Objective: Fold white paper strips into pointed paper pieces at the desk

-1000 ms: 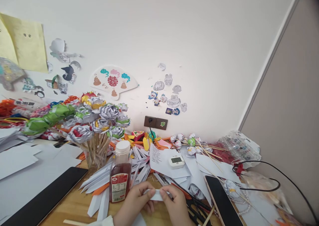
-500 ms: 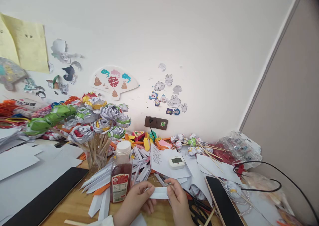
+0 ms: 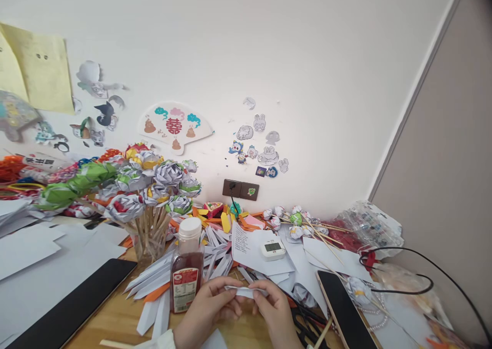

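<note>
Holding the white paper strip (image 3: 246, 291) level above the worktop (image 3: 115, 318), pinch it in your left hand (image 3: 209, 308) and right hand (image 3: 274, 310), each grip closed on one end. Keep the edges aligned and press the crease flat with your fingertips. The bottle (image 3: 187, 267) to the left carries a red label, too small to read; the wall fan cutout (image 3: 175, 126) shows a red "囍".

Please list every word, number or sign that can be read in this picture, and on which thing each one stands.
"囍": red double-happiness sign on the fan-shaped paper cutout on the wall.
Red label of the white-capped bottle with dark red liquid: too small to read.
Display of the small white digital device: digits blurred.
Printed white paper sheet: text too small.
</note>
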`<state>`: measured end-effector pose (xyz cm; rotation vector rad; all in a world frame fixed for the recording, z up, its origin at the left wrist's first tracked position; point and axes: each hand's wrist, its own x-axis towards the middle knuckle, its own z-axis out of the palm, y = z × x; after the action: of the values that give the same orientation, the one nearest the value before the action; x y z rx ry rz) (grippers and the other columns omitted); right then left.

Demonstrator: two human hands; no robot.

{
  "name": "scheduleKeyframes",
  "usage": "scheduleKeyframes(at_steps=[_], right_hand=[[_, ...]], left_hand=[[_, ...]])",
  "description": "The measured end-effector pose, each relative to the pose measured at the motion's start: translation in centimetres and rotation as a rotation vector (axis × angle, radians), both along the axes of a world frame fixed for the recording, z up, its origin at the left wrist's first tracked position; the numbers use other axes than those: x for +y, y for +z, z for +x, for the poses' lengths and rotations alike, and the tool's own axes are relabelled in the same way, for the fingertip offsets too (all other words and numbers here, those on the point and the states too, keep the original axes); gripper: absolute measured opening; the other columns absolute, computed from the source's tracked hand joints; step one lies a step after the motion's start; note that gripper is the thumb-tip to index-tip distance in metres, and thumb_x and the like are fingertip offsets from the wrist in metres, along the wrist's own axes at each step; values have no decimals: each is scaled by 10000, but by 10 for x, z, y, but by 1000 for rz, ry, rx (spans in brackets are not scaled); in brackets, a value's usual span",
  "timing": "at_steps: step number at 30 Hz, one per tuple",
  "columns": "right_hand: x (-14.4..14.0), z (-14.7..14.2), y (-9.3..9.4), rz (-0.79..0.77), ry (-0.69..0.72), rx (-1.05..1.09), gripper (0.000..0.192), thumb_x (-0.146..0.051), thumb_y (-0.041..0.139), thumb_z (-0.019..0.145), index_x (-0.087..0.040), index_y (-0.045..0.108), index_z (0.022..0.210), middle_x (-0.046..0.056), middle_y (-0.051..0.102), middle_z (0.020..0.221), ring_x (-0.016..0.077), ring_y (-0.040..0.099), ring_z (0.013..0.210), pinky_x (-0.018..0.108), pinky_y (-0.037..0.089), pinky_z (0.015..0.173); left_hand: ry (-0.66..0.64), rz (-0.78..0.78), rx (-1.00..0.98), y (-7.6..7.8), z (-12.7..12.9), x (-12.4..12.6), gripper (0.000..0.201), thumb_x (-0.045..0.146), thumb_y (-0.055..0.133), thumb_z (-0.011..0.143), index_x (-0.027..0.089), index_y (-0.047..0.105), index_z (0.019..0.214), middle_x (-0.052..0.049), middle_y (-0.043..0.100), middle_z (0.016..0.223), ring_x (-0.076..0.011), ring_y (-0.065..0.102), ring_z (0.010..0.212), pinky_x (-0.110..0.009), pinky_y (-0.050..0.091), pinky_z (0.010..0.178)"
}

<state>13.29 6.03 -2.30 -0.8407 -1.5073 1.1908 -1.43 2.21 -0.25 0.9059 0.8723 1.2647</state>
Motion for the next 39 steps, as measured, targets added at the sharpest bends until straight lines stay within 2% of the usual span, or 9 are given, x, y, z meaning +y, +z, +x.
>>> scheduleKeyframes(at_steps=[5,11,15,20,22,26,28,33,39], right_hand=[[-3,0,5,45,0,-10,100,-221,557,658,-147,620,676,34,585,670,129,509,510,226,404,490],[-4,0,6,151,-11,-111,135,-251,546,681,-151,590,602,26,561,617,162,521,624,234,404,574],[1,-1,-2,87,-73,-121,140,-211,565,645,-156,606,767,42,587,712,181,534,678,234,411,574],[4,-1,-7,87,-127,-153,153,-219,579,628,-161,613,766,29,575,672,176,531,643,223,406,538],[3,-1,-8,81,-94,-158,159,-263,558,668,-156,605,775,33,584,667,163,526,602,224,405,524],[1,0,-6,63,6,-173,258,-366,479,748,-140,571,666,3,524,507,115,452,437,216,363,446],[0,0,-4,43,28,-125,280,-397,483,745,-135,562,683,0,516,498,107,445,426,212,351,435],[4,-1,-6,-66,43,147,387,-464,495,723,-152,432,943,-33,518,471,98,437,393,198,334,414],[7,1,-12,-84,-22,210,397,-458,558,679,-183,407,923,-80,450,457,72,400,365,171,286,382]], left_hand=[[5,11,-69,3,0,-3,157,264,598,671,122,572,733,-36,643,586,-133,596,546,-230,428,535],[54,0,75,0,1,2,244,300,653,613,109,565,736,-19,625,506,-117,566,496,-210,405,494],[102,17,95,-2,2,4,410,308,680,568,125,517,897,13,617,476,-129,569,481,-221,412,487],[113,6,113,-7,2,8,450,365,680,552,125,509,892,12,622,462,-131,583,480,-212,415,482],[116,6,109,-8,1,9,422,363,686,549,128,524,860,-4,645,496,-135,602,523,-214,434,517],[114,-10,30,-8,2,8,367,362,697,542,136,552,792,-29,676,566,-154,630,592,-233,463,571],[95,-19,-21,-6,3,6,354,365,700,542,130,566,770,-51,688,618,-164,637,613,-245,471,590],[65,-54,-124,-4,6,4,379,352,724,510,124,577,774,-80,691,704,-209,643,712,-262,474,608],[48,-152,-57,-4,9,2,347,388,702,503,144,508,655,-61,677,616,-166,628,549,-242,441,514]])
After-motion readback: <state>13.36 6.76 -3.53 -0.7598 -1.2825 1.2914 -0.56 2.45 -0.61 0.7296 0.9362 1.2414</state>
